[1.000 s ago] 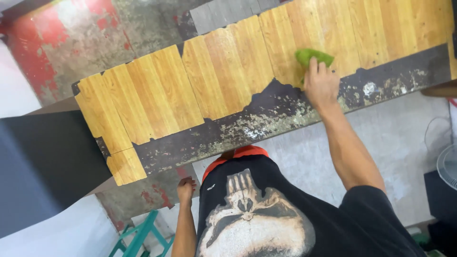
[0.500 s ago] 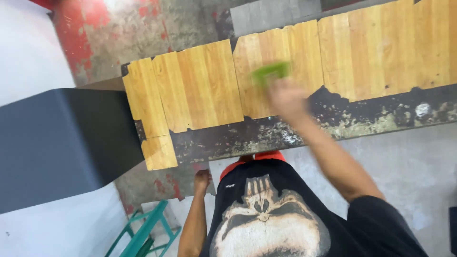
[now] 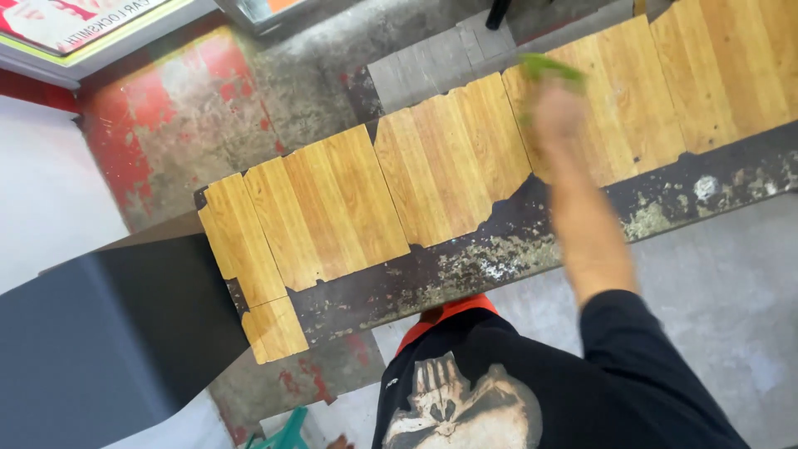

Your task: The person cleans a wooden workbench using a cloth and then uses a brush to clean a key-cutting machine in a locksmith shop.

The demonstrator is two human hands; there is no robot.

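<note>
A: Right hand (image 3: 559, 116) first. Blurred by motion, arm stretched out over the bench. Fingers look curled onto a green cloth (image 3: 549, 66), pressed down at the far edge of the wood-grain sheeting. Hold looks closed on it, though the blur hides the individual fingers.

B: Where does the cloth sit exactly?

A: On the wood-pattern covering (image 3: 449, 166), near its back edge, where the covering meets a grey slab (image 3: 432, 71). Only a green fringe shows beyond the knuckles.

B: Left hand?

A: Out of the picture. Nothing to report on its grip.

B: Surface around the cloth?

A: Covering is laid in panels with vertical plank lines. Front edge is ragged and torn. Below it a dark bare strip of benchtop (image 3: 499, 262) shows, flecked with pale crusty residue. One small loose-looking panel (image 3: 274, 328) hangs lower at the left end.

B: Beyond the bench?

A: Worn concrete floor with peeling red paint (image 3: 199, 116) at upper left. A dark grey slanted surface (image 3: 108, 333) at lower left. The person's black shirt with a pale skull print (image 3: 457, 407) fills the bottom, orange waistband (image 3: 445, 314) just above it. A bit of teal frame (image 3: 287, 428) at the bottom edge.
</note>
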